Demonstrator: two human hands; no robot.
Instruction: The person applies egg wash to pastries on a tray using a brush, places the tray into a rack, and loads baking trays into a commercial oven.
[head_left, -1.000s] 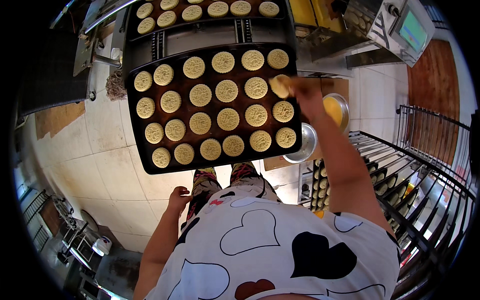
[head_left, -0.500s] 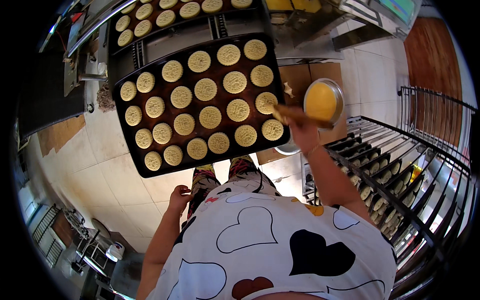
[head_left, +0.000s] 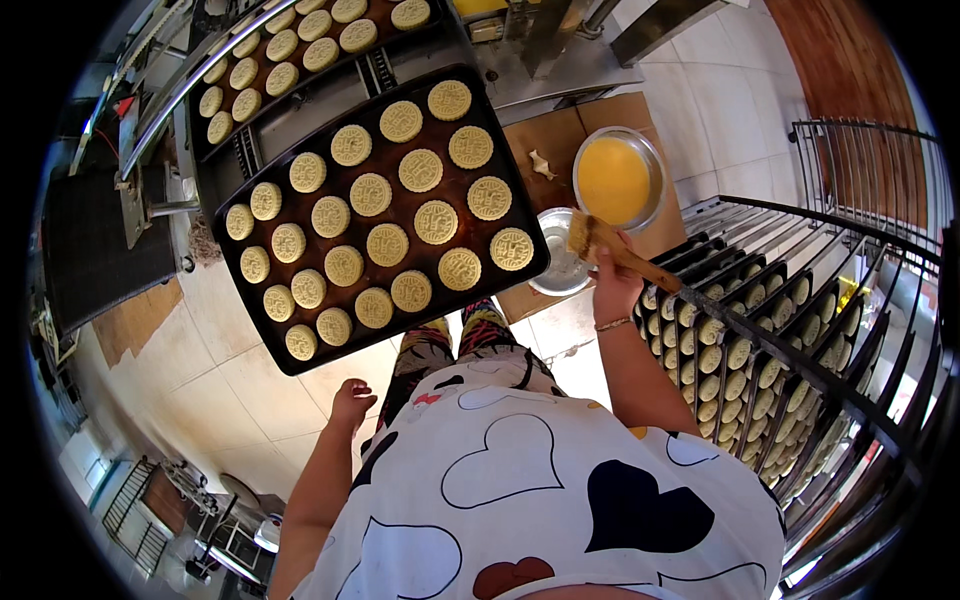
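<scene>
My right hand [head_left: 616, 286] grips the wooden handle of a pastry brush [head_left: 640, 264]. The brush's pale bristles are over a small metal bowl [head_left: 556, 262], just beyond the right edge of a dark baking tray [head_left: 412, 264]. Rows of round, stamped, scallop-edged pastries [head_left: 388, 245] lie on the tray. Right of the brush, a larger metal bowl [head_left: 656, 180] holds yellow liquid, probably egg wash. My left hand [head_left: 352, 405] hangs below the tray's near edge, fingers curled in and nothing seen in them.
A second tray of pastries [head_left: 282, 46] sits on the metal machine at the far left. Both bowls stand on brown cardboard [head_left: 545, 130]. A black rack [head_left: 790, 350] loaded with trays of pastries rises close on my right.
My right hand has drawn the brush off the tray's right side toward the bowls. The view has shifted, so tray and bowls appear further left. My left hand stays low.
</scene>
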